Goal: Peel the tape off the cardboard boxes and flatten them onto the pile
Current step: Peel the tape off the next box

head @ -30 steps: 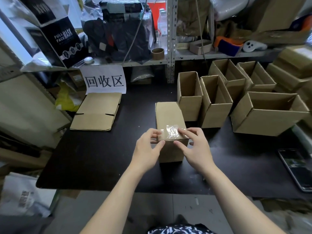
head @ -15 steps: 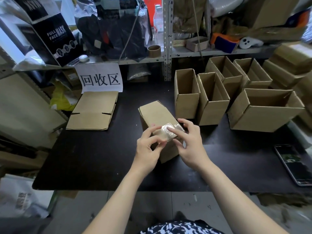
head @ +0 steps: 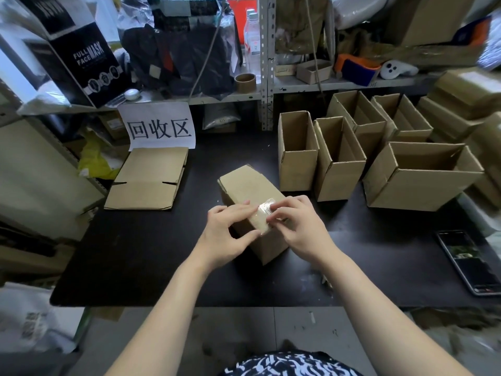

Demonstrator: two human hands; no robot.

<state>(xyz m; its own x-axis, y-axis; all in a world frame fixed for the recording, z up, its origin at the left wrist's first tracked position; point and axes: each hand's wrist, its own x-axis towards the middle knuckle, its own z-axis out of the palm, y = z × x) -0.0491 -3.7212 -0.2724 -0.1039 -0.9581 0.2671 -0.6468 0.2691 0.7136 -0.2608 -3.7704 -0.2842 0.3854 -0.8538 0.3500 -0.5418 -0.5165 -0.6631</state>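
Where right hand [head: 298, 226] pinches tape [head: 263, 208], edge hidden, left hand [head: 225, 234] holds box [head: 249, 185]

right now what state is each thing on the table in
taped box, on its side, near end taped
tape, stuck over the box end
left hand, grips the taped box
right hand, pinches the tape
flattened box, lying flat
open boxes, upright, tops open
phone, screen lit

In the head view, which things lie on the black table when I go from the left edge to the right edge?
Flat brown cardboard pile → closed brown cardboard box with clear tape → narrow open brown cardboard box → second narrow open box → wide open brown cardboard box → black phone.
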